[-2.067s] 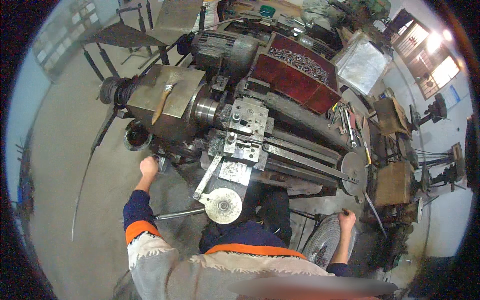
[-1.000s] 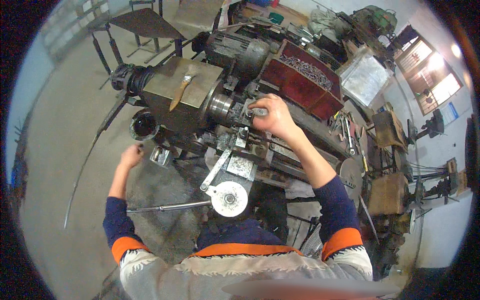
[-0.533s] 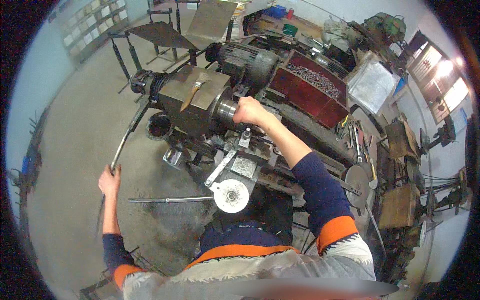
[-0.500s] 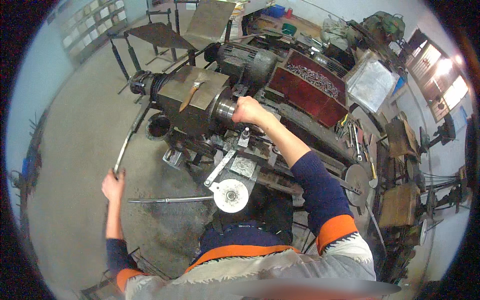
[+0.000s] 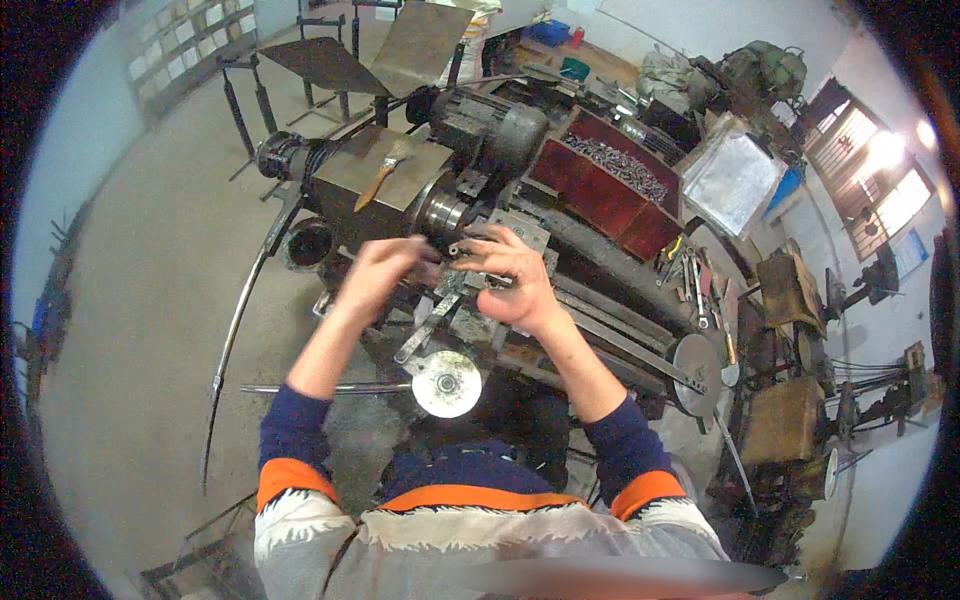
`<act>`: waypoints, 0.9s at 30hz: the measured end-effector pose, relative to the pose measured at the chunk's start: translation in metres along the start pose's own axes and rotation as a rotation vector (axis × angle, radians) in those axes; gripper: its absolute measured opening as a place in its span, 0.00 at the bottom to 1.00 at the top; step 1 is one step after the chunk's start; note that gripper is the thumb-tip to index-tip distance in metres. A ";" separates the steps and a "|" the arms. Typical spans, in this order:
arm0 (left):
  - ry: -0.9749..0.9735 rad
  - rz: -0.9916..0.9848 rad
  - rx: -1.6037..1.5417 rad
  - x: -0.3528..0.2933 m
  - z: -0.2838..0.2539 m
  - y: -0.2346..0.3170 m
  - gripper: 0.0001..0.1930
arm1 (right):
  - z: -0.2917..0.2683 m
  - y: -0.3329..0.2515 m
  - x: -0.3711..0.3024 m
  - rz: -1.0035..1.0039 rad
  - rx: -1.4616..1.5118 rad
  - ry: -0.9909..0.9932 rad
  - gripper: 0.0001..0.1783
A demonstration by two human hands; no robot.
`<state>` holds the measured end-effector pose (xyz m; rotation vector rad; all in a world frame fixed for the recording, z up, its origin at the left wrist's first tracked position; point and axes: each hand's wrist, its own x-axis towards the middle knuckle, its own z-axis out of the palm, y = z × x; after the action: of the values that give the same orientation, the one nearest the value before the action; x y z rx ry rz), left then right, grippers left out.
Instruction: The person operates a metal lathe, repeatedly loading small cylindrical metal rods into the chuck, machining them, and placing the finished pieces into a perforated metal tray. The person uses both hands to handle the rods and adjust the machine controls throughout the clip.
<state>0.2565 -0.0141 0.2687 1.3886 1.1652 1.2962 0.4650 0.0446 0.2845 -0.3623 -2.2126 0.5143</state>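
Both hands are together in front of the spindle chuck (image 5: 441, 212) of a lathe-like machine. My right hand (image 5: 515, 280) has its fingers curled, with a small round metal piece (image 5: 455, 250) at their tips. My left hand (image 5: 388, 270) is beside it, close to the same piece; motion smears its fingers. Below them a flat metal handle (image 5: 428, 328) runs to a round pale disc (image 5: 446, 384). The long metal lever (image 5: 238, 335) hangs free at the left of the headstock (image 5: 385, 165). A wooden-handled brush (image 5: 378, 183) lies on top.
A red tray (image 5: 600, 200) with many small metal pieces sits behind, right of a motor (image 5: 490, 125). Wrenches and other hand tools (image 5: 697, 285) lie at the right. A long rod (image 5: 330, 388) sticks out left from the disc. Metal-plate stands (image 5: 325, 75) are at the far left.
My left hand has let go of the long lever and moved right to the chuck front. The lever's free end now hangs lower. My right hand has drawn back slightly from the chuck, its fingers now curled.
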 end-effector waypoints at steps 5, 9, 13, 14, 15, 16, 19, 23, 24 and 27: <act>-0.089 -0.184 -0.666 0.022 0.066 -0.016 0.15 | -0.007 -0.004 -0.016 -0.021 -0.206 0.088 0.21; -0.058 0.079 -0.215 0.022 0.069 -0.012 0.15 | -0.006 -0.008 -0.024 0.043 -0.277 0.077 0.16; -0.087 0.133 0.193 0.020 0.051 -0.010 0.13 | -0.004 0.008 -0.016 -0.002 -0.245 -0.101 0.16; -0.097 0.134 0.325 0.020 0.039 -0.009 0.13 | -0.006 0.011 -0.008 0.037 -0.259 -0.188 0.14; -0.108 0.137 0.453 0.019 0.025 -0.006 0.13 | -0.007 0.020 0.000 0.059 -0.299 -0.208 0.13; -0.036 0.108 0.436 0.015 0.009 -0.004 0.13 | -0.009 0.034 0.007 0.085 -0.341 -0.228 0.13; 0.237 0.082 0.698 -0.008 -0.059 0.019 0.15 | -0.011 0.067 0.038 0.345 -0.534 -0.355 0.13; 0.473 -0.110 1.268 -0.068 -0.159 0.004 0.16 | 0.018 0.126 0.047 0.691 -0.498 -0.473 0.15; 0.495 -0.160 1.348 -0.089 -0.174 0.000 0.16 | 0.024 0.134 0.045 0.698 -0.455 -0.468 0.16; 0.516 -0.339 1.250 -0.149 -0.196 -0.019 0.17 | 0.026 0.135 0.042 0.662 -0.322 -0.478 0.16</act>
<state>0.0580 -0.1566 0.2374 1.5380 2.7018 0.6166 0.4308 0.1741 0.2326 -1.2806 -2.6192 0.6340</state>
